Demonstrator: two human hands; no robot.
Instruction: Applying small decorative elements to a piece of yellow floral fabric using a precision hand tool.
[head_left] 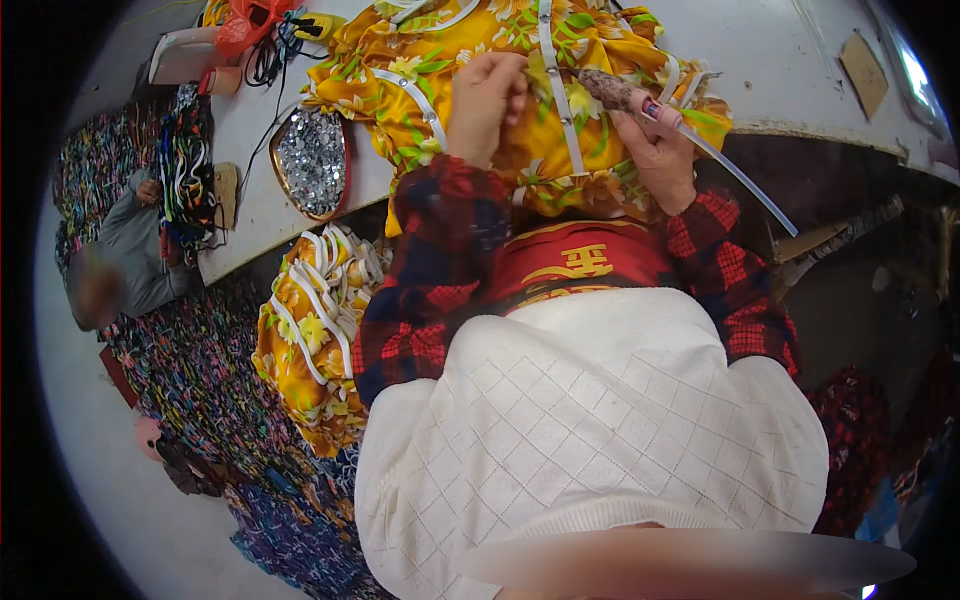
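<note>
A heap of yellow floral fabric (450, 60) with white straps lies across the far middle of the table. On it, a white strap (562, 100) dotted with small shiny studs runs down between my hands. My left hand (485, 105) is closed just left of this strap, fingertips pinched; what they hold, if anything, is too small to make out. In my right hand (655, 155) is a pinkish, stained hot glue gun (630, 98), a long clear glue stick (745, 180) jutting from its rear. Its tip points left toward the strap.
A heart-like tray (312, 165) of silver sparkling pieces sits at left on the white table (250, 225), near black cables and a red plastic bag (250, 25). More yellow floral fabric (315, 320) hangs below the edge. Another person (140, 240) is among multicoloured bundles at far left.
</note>
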